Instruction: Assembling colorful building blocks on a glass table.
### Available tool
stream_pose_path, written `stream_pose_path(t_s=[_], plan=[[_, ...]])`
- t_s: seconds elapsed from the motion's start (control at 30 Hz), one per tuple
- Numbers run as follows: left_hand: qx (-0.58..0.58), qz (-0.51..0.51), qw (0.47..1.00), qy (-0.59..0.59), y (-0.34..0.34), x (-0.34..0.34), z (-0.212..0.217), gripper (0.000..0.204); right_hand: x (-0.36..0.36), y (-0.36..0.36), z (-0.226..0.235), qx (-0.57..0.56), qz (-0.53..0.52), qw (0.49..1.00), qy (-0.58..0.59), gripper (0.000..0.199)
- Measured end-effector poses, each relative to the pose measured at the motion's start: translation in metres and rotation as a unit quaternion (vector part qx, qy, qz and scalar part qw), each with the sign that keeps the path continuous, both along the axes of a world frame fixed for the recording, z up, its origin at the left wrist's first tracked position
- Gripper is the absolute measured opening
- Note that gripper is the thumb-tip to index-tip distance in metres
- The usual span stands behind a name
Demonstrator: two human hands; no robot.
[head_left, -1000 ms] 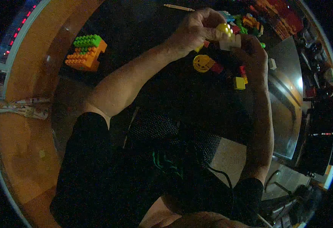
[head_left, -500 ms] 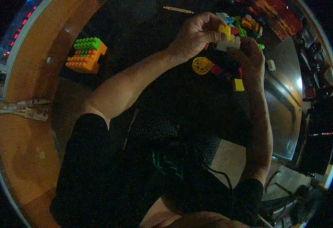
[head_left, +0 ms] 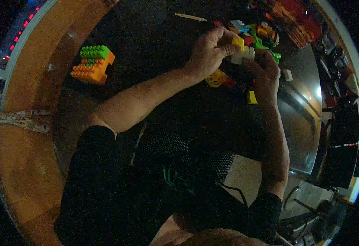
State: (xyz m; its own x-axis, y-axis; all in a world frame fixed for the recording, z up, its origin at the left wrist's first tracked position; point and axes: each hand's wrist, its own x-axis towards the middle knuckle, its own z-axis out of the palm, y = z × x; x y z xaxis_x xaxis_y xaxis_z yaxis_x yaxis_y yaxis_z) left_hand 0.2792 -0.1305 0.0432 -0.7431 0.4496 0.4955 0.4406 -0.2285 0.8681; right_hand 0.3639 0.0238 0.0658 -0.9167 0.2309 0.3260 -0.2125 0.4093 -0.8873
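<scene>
Yellow toy brick [head_left: 238, 42], upper centre-right of frame, is clamped between thumb and fingers of the left hand [head_left: 208, 53]. Right hand [head_left: 266, 70] pinches the white studded brick [head_left: 249, 54] directly against it; whether they interlock, cannot tell. Change: the yellow brick's studs, clear a second ago, no longer show distinctly; it appears turned, suggesting its fit is being adjusted. Just below left hand: yellow wheel piece [head_left: 215, 79], now partly covered. Beyond, upper right: green toy piece [head_left: 275, 56]. Upper left: orange-and-green brick stack [head_left: 92, 64].
</scene>
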Motion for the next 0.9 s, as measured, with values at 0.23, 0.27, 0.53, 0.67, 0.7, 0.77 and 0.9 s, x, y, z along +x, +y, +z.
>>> stream_pose_path(t_s=[0.23, 0.27, 0.53, 0.67, 0.7, 0.77, 0.9], plan=[[0.047, -0.050, 0.998, 0.011, 0.004, -0.002, -0.002, 0.025, 0.000, -0.001, -0.001, -0.069, 0.002, 0.998, -0.002, 0.027], [0.047, -0.057, 0.997, 0.008, 0.002, -0.004, -0.003, 0.025, 0.000, -0.004, 0.000, -0.048, -0.006, 0.999, 0.001, 0.026], [-0.016, 0.083, 0.986, 0.146, -0.001, -0.040, -0.012, 0.022, -0.003, 0.021, 0.016, 0.014, -0.030, 0.999, 0.026, 0.029], [0.121, 0.111, 0.986, -0.015, -0.005, -0.079, -0.019, 0.024, -0.041, 0.120, -0.025, 0.282, -0.056, 0.942, 0.174, 0.032], [0.034, 0.197, 0.976, 0.087, -0.010, -0.093, -0.029, 0.026, -0.059, 0.124, -0.030, 0.215, -0.028, 0.967, 0.136, 0.032], [-0.065, 0.285, 0.939, 0.183, -0.023, -0.110, -0.047, 0.028, -0.108, 0.114, -0.034, 0.349, -0.017, 0.912, 0.217, 0.031], [-0.047, 0.259, 0.942, 0.206, -0.023, -0.124, -0.066, 0.031, -0.165, 0.098, -0.035, 0.430, -0.032, 0.902, 0.009, 0.035]])
